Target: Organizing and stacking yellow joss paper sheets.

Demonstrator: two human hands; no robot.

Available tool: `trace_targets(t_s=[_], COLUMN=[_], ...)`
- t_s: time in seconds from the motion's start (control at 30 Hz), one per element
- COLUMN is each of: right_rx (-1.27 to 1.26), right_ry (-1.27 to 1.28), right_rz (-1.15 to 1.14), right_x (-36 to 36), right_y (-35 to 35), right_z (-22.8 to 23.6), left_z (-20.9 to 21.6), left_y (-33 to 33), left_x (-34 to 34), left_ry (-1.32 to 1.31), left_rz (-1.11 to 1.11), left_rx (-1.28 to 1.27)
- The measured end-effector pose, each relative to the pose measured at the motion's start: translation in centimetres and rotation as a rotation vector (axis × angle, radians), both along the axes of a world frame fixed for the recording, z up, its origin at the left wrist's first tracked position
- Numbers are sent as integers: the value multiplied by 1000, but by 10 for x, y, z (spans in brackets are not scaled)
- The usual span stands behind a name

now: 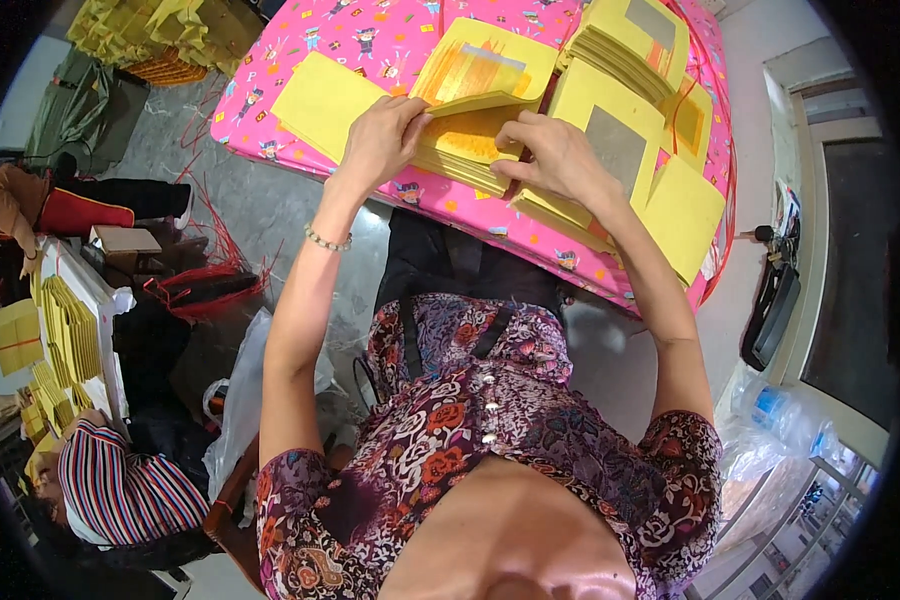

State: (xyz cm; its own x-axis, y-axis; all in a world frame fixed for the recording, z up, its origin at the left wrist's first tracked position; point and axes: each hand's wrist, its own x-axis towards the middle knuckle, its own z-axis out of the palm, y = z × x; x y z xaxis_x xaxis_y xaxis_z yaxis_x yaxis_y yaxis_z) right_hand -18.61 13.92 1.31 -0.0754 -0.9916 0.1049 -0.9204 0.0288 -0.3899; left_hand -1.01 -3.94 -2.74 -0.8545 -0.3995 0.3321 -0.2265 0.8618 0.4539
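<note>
My left hand (385, 140) pinches the near edge of yellow paper sheets (485, 98), which are lifted and bent up from a stack. Underneath, an orange-printed face of the stack (470, 132) shows. My right hand (560, 158) is at the right end of this stack, its fingers curled in against the paper edges. The upper sheets carry an orange and silver print (475, 62). Left of my left hand lies plain yellow paper (320, 100). Beneath and beside my right forearm are more yellow paper stacks (610, 125), with silver rectangles on top.
The table has a pink patterned cover (255, 105). Red strings (710, 270) hang at its right edge, and more red string (210, 275) lies on the grey floor. At left, a person in a striped top (130, 480) sits by a table with yellow paper bundles (70, 315). A clear plastic bag (245, 400) hangs nearby.
</note>
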Motion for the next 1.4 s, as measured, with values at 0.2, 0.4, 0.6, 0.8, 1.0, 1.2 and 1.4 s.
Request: trace_targets(t_s=[0.2,0.4,0.6,0.8,1.0,1.2,1.4], right_rx=[-212,-378,-431,-253,-311,-334,-351], right_ry=[-3,49,-355,-780,-1449,-1342,-885], right_rz=[-56,-117,-271,-479,-566,-498,-421], right_x=[1,8,22,15,26,36,43], right_y=[-1,-7,-5,-2,-11,-21,-30], right_z=[-13,-3,-1,-30,-29,-28,-48], left_z=[5,7,4,6,12,19,44], left_y=[4,1,4,6,8,7,8], left_x=[2,5,3,2,4,-6,-24], left_ry=[11,45,24,8,3,-134,-297], left_rz=[-53,-111,-49,-5,-94,-119,-84], left_rx=[14,11,4,2,46,73,234])
